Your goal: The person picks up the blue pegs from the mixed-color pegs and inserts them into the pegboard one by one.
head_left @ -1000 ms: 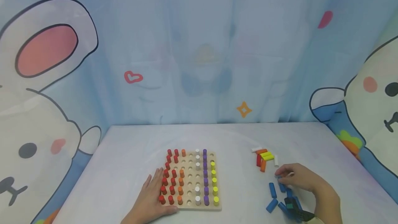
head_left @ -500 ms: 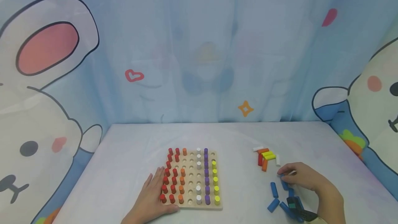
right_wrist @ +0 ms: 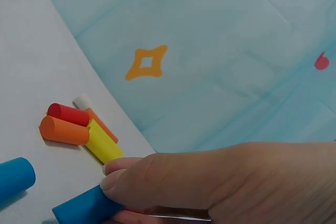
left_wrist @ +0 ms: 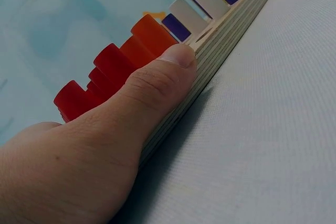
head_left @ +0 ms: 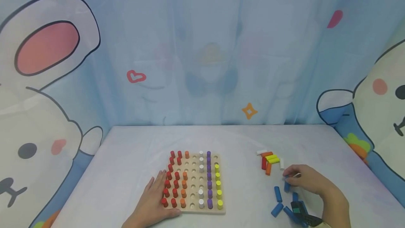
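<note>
A wooden pegboard [head_left: 202,211] stands left of centre, with columns of red, orange, white, purple and yellow pegs upright in it and several bare holes. Along its left side lie the straight fingers of my left hand [head_left: 152,200]; the thumb [left_wrist: 157,82] rests against the front edge. At the right, my right hand [head_left: 307,179] pinches one end of a blue peg [right_wrist: 84,206] between thumb and fingers, and the peg [head_left: 287,187] slants down toward the table. Other blue pegs [head_left: 277,194] lie loose around it, some partly hidden by the wrist camera [head_left: 299,209].
Just beyond the right hand is a small pile of loose pegs: yellow [head_left: 272,158], red [head_left: 264,163], orange [head_left: 268,169] and white [head_left: 282,164]. The white-covered table [head_left: 139,147] ends at a printed blue curtain [head_left: 202,97] behind.
The right hand keeps its grip on the blue peg, which now hangs more upright than before. The left hand and the pegboard stay in place; the head view shifts slightly.
</note>
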### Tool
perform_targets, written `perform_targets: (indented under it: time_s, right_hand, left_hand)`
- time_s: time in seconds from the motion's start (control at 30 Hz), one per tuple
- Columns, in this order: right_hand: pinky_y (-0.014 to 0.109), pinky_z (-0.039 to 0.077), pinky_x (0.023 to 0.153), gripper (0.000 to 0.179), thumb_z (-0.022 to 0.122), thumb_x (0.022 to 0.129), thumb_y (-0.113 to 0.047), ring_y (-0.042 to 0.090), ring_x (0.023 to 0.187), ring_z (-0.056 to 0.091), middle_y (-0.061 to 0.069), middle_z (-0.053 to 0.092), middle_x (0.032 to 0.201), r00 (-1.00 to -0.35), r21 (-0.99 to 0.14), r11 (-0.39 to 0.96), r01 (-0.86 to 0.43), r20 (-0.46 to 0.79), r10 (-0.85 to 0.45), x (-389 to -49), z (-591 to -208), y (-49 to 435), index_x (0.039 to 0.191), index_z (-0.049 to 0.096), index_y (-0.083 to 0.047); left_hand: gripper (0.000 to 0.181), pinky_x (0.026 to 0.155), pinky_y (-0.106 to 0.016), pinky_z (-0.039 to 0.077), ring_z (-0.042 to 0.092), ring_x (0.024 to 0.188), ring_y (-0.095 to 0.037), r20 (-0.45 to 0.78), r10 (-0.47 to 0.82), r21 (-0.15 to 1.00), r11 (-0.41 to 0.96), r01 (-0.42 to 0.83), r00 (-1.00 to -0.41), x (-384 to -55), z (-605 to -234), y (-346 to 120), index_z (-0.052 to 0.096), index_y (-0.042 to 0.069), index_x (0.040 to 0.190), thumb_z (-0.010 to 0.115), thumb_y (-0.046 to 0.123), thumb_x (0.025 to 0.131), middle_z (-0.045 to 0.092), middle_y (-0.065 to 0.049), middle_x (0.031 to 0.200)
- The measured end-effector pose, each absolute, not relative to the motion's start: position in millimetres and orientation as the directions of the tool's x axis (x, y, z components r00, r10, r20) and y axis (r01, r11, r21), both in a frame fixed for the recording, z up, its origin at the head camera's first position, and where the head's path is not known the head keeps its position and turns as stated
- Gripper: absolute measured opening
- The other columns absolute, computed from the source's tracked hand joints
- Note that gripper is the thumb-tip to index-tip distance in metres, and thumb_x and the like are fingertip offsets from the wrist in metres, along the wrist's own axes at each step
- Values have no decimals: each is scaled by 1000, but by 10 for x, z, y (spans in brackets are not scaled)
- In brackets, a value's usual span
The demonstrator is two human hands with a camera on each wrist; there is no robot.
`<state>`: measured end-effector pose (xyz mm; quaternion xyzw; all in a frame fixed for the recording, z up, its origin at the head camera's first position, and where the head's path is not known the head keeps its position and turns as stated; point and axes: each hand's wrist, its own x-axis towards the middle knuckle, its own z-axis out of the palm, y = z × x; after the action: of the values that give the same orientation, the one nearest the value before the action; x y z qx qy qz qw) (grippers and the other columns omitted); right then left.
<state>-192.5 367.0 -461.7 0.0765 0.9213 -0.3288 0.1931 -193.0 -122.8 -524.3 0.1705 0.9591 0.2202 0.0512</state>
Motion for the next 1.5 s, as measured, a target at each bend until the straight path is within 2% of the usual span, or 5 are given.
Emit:
perform_targets:
  time_s: [0.23, 0.53, 0.87, 1.2, 1.5]
  right_hand:
    - [44, 53, 79, 30, 63, 90, -23, 19, 93, 58, 8, 62, 104, -922, -572, 777, 263, -386, 28, -1945, -4592, 3644, 111, 61, -2]
    - [42, 54, 79, 28, 66, 88, -23, 22, 93, 58, 8, 63, 101, -937, -577, 779, 244, -346, 38, -1973, -4590, 3617, 105, 59, -2]
    - [45, 55, 81, 30, 65, 89, -21, 25, 97, 60, 12, 64, 107, -947, -575, 786, 226, -319, 39, -1985, -4518, 3560, 112, 60, -2]
    - [47, 55, 82, 26, 67, 88, -19, 28, 97, 59, 14, 65, 109, -969, -543, 818, 188, -237, 66, -1986, -4515, 3461, 110, 64, -6]
    - [46, 56, 82, 28, 68, 87, -18, 33, 100, 60, 17, 65, 109, -979, -549, 819, 167, -189, 72, -2029, -4517, 3369, 110, 64, -3]
  left_hand:
    - [130, 118, -54, 16, 22, 146, -28, 7, 360, 427, 843, 329, -933, -1923, -5253, -1225, 24, 3, 150, 55, 89, 57, 25, -16, 156]
    - [130, 118, -54, 14, 21, 146, -28, -16, 354, 429, 847, 313, -935, -1936, -5255, -1209, 23, 4, 150, 55, 89, 57, 24, -15, 157]
    - [130, 118, -54, 16, 21, 146, -28, 4, 356, 422, 847, 324, -935, -1931, -5274, -1213, 24, 5, 150, 52, 91, 57, 23, -14, 157]
    - [129, 118, -54, 14, 20, 146, -28, -20, 349, 435, 847, 306, -937, -1933, -5251, -1213, 23, 5, 151, 55, 89, 58, 23, -14, 157]
    - [130, 119, -53, 13, 20, 146, -27, -24, 346, 425, 853, 304, -938, -1930, -5244, -1237, 22, 5, 151, 54, 90, 57, 22, -14, 157]
